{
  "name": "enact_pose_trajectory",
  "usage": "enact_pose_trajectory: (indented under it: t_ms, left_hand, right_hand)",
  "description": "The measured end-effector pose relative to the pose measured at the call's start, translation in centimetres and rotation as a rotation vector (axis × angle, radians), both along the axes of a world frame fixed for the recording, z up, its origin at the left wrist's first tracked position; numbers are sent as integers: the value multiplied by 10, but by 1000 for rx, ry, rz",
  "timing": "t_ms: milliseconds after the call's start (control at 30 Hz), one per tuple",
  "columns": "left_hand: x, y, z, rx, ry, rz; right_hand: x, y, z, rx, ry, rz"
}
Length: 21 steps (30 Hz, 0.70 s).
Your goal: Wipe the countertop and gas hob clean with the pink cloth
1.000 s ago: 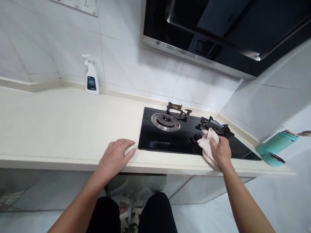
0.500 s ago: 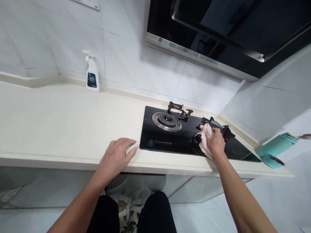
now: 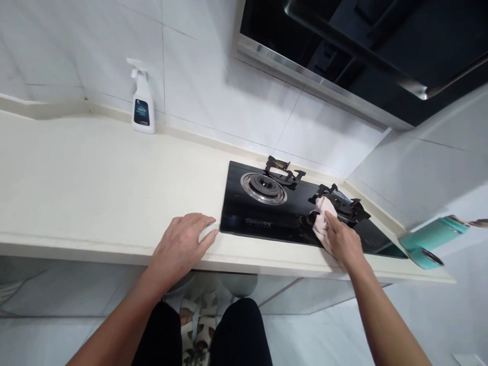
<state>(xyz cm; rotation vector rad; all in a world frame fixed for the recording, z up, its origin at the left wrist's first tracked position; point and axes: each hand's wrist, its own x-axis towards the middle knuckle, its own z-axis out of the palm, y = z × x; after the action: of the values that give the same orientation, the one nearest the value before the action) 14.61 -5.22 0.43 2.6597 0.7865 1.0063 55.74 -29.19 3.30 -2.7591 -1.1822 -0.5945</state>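
My right hand (image 3: 343, 239) grips a pale pink cloth (image 3: 324, 218) against the black glass gas stove (image 3: 282, 223), beside the knobs near its front edge. Part of the cloth hangs toward the counter edge. Just behind the cloth is the right burner with its pan support (image 3: 345, 203). At the left, the round burner (image 3: 264, 188) lies uncovered, its pan support (image 3: 282, 170) set behind it by the wall. My left hand (image 3: 186, 239) rests on the cream countertop (image 3: 114, 188) at the stove's left corner, fingers loosely apart and holding nothing.
A white spray bottle (image 3: 144, 101) stands against the tiled wall at the back left. Overhead juts a black range hood (image 3: 343, 56). Teal containers (image 3: 434, 234) stand at the counter's right end. Cabinet doors (image 3: 297, 295) lie below the counter edge.
My right hand has shifted slightly right and down on the cloth, its fingers now pointing more to the left. My left hand stays in place. The camera view has tilted a little.
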Motion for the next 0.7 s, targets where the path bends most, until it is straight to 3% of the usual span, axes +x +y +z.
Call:
enact_pose_trajectory:
  t_ms: [133,400,700]
  left_hand:
    - [1,0,1,-8,-4,4]
    - [1,0,3,-20,34,45]
    - [1,0,6,-26,76,61]
  right_hand:
    - [10,23,17,-32,60,-84]
    - [43,55,48,-124,136,-29]
    - [62,87,57,-156,165,-25]
